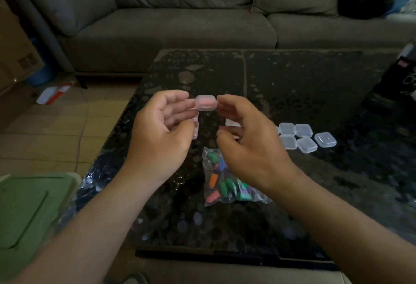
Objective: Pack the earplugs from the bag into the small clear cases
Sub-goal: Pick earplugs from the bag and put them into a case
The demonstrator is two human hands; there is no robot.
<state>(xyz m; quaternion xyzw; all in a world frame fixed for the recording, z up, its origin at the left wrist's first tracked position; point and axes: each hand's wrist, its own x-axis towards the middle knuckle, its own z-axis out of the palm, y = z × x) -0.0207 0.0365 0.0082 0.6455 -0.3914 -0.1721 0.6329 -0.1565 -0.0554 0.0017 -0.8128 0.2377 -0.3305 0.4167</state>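
The left hand's fingertips and the right hand's fingertips pinch one small clear case between them, lifted off the table. The left hand meets the case from 9 o'clock with fingers fairly straight. The right hand meets it from 3 o'clock with fingers bent. Both thumbs hang lower, apart from the case.

The step looks to be closing a filled case, since something pink lies inside and the lid seems down. Whether the catch has snapped, I cannot tell. To do it well, I would keep the case level and press on its flat top and bottom, not its side walls, so the lid seats squarely. I would also check that no foam is trapped at the rim.

The bag lies flat on the table at 6 o'clock from the case, partly under the right wrist. Green, orange, blue and pink earplugs are left inside it. A cluster of empty cases sits at 4 o'clock, well apart from the fingers. All rest on the dark speckled table.
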